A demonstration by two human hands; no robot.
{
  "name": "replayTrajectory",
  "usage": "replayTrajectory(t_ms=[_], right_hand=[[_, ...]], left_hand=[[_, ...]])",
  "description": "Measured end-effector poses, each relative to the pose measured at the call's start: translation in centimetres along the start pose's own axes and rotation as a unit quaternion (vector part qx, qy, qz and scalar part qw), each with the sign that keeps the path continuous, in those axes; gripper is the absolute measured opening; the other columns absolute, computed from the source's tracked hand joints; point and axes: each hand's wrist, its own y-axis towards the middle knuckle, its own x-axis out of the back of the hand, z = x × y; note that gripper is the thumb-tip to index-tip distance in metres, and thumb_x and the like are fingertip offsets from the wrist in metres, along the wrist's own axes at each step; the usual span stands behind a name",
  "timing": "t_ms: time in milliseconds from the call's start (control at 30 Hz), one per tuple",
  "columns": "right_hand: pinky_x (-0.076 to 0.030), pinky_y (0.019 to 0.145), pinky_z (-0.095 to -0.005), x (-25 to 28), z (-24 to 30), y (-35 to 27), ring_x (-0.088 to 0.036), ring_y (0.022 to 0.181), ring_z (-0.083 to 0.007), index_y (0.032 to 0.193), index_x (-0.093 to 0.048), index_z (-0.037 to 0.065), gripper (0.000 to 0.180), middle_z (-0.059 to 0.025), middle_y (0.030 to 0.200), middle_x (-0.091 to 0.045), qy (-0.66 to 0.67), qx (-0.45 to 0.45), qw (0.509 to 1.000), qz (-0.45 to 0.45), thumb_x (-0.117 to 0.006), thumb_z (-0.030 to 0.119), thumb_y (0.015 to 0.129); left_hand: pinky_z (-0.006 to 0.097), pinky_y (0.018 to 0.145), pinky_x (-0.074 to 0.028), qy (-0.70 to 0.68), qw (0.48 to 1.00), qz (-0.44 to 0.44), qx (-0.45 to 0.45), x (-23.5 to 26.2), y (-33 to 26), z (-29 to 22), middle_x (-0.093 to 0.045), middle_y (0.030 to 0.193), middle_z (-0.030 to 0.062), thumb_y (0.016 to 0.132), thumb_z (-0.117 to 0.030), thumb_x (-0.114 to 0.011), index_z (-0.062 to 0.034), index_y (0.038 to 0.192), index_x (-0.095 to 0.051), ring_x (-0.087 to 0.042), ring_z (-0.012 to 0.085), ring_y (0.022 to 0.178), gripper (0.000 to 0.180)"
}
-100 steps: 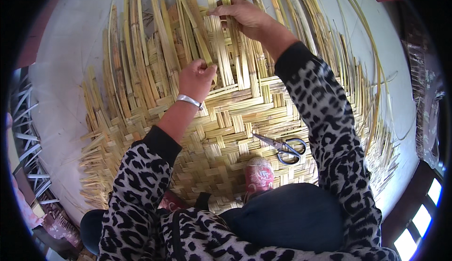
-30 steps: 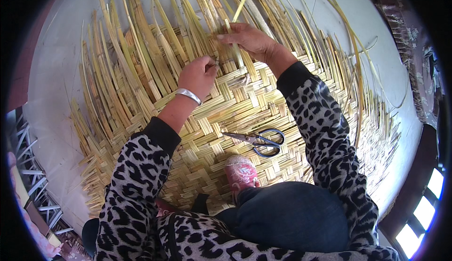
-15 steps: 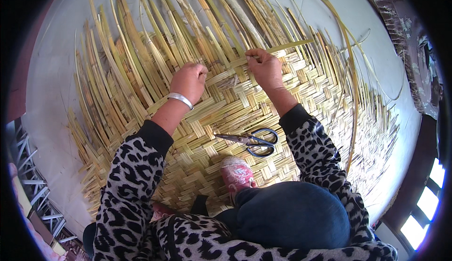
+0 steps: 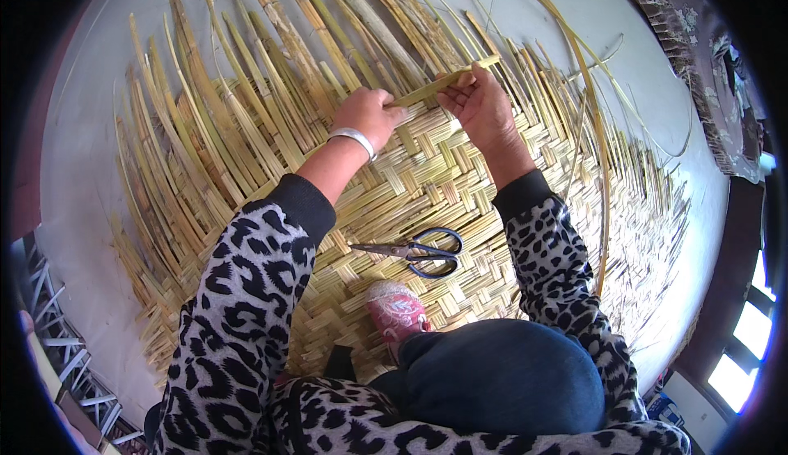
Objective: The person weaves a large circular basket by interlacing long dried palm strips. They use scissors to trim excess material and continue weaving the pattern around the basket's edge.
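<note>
A flat yellow-green reed strip (image 4: 431, 89) runs between my two hands, slanting up to the right above the far edge of a woven reed mat (image 4: 443, 172). My left hand (image 4: 367, 118), with a silver bangle at the wrist, pinches the strip's left end. Beneath the strip's right part is my right hand (image 4: 484, 110), its palm partly turned up and its fingers curled against the strip. Long unwoven reeds (image 4: 222, 118) fan out beyond the weave. Scissors with dark handles (image 4: 419, 251) lie on the mat, nearer to me than both hands.
My foot in a pink patterned shoe (image 4: 396, 311) rests on the mat. Long thin loose strips (image 4: 603, 167) arch over its right side. A pale floor (image 4: 86, 167) surrounds the mat. Metal racks (image 4: 70, 348) stand at the far left, a patterned cloth (image 4: 698, 61) hangs at the upper right.
My left hand has moved right and up, onto the strip. My right hand has shifted right and turned its palm up. The strip is now lifted between both hands; the view has shifted slightly.
</note>
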Motion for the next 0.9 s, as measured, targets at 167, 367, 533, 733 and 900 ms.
replayTrajectory(t_ms=[167,367,533,733,900], right_hand=[[-0.055,0.088,-0.0351,-1.0,0.4,3.5,-0.066,0.090,-0.0244,0.093,-0.059,0.000,0.027,-0.0190,0.104,-0.067,-0.112,0.022,0.992,0.053,-0.050,0.025,0.100],[-0.053,0.073,-0.0345,-3.3,1.3,7.6,-0.067,0.082,-0.0234,0.100,-0.067,0.002,0.022,-0.0129,0.093,-0.070,-0.608,0.065,0.787,0.081,-0.059,0.019,0.087],[-0.052,0.074,-0.0421,-4.9,0.9,9.0,-0.065,0.080,-0.0337,0.091,-0.068,0.008,0.020,-0.0152,0.084,-0.068,-0.791,0.133,0.590,0.094,-0.060,0.020,0.077],[-0.051,0.069,-0.0324,-5.5,2.7,10.0,-0.064,0.076,-0.0190,0.091,-0.067,0.005,0.019,-0.0120,0.076,-0.064,-0.782,0.115,0.597,0.136,-0.066,0.019,0.077],[-0.053,0.066,-0.0356,-5.7,3.0,10.2,-0.064,0.071,-0.0219,0.092,-0.068,0.001,0.030,-0.0125,0.077,-0.064,-0.496,0.080,0.856,0.121,-0.070,0.029,0.079]], left_hand=[[0.037,0.065,-0.051,-0.010,0.997,-0.071,0.013,-0.5,0.2,-0.3,-0.068,0.073,0.0160,0.082,-0.031,-0.071,-0.0035,0.085,-0.070,-0.066,0.0298,0.067,0.028],[0.044,0.069,-0.051,-0.040,0.990,-0.118,0.063,-0.3,-0.3,-0.5,-0.068,0.077,0.0186,0.083,-0.027,-0.065,-0.0019,0.082,-0.067,-0.065,0.0377,0.075,0.025],[0.042,0.069,-0.051,-0.094,0.984,-0.136,0.066,-0.1,-0.8,-0.7,-0.067,0.075,0.0183,0.083,-0.026,-0.066,0.0003,0.083,-0.067,-0.066,0.0354,0.073,0.026],[0.033,0.060,-0.049,-0.118,0.981,-0.135,0.076,-0.1,-0.8,-0.6,-0.067,0.068,0.0131,0.083,-0.026,-0.070,0.0031,0.084,-0.068,-0.063,0.0212,0.060,0.029],[0.037,0.063,-0.051,-0.096,0.979,-0.165,0.063,-0.3,-1.1,-0.6,-0.067,0.069,0.0159,0.082,-0.025,-0.068,0.0016,0.082,-0.067,-0.065,0.0290,0.064,0.027]])
